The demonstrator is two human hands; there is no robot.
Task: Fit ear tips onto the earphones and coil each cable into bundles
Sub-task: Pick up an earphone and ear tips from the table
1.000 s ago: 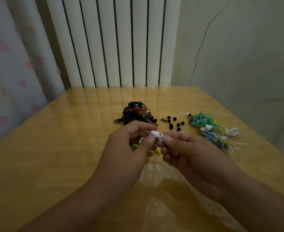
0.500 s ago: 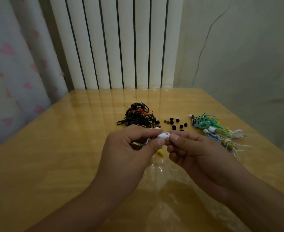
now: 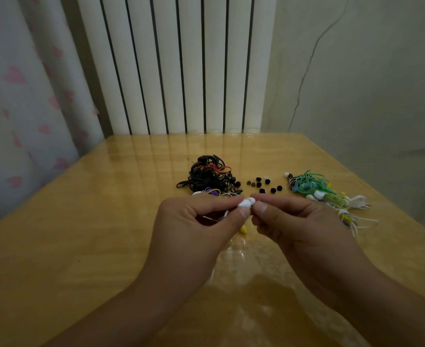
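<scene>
Both hands meet above the middle of the wooden table [image 3: 81, 246]. My left hand [image 3: 194, 234] pinches a white earbud [image 3: 247, 202] between thumb and forefinger, its thin cable running back into the palm. My right hand [image 3: 294, 226] pinches the earbud's tip from the right; whether an ear tip sits under those fingertips is hidden. Several loose black ear tips [image 3: 264, 184] lie just beyond the hands. A tangle of black earphones [image 3: 209, 177] lies to their left, and a heap of green, white and yellow earphones [image 3: 324, 194] to their right.
Purple and yellow cables [image 3: 212, 192] peek out behind my left hand. A small yellow piece [image 3: 243, 229] lies on the table under the hands. A white radiator [image 3: 176, 63] and a wall stand behind the table; a curtain hangs at the left.
The hands have stayed together on the white earbud, with only small finger shifts. The view has tilted a little, so hands and piles sit slightly higher in frame.
</scene>
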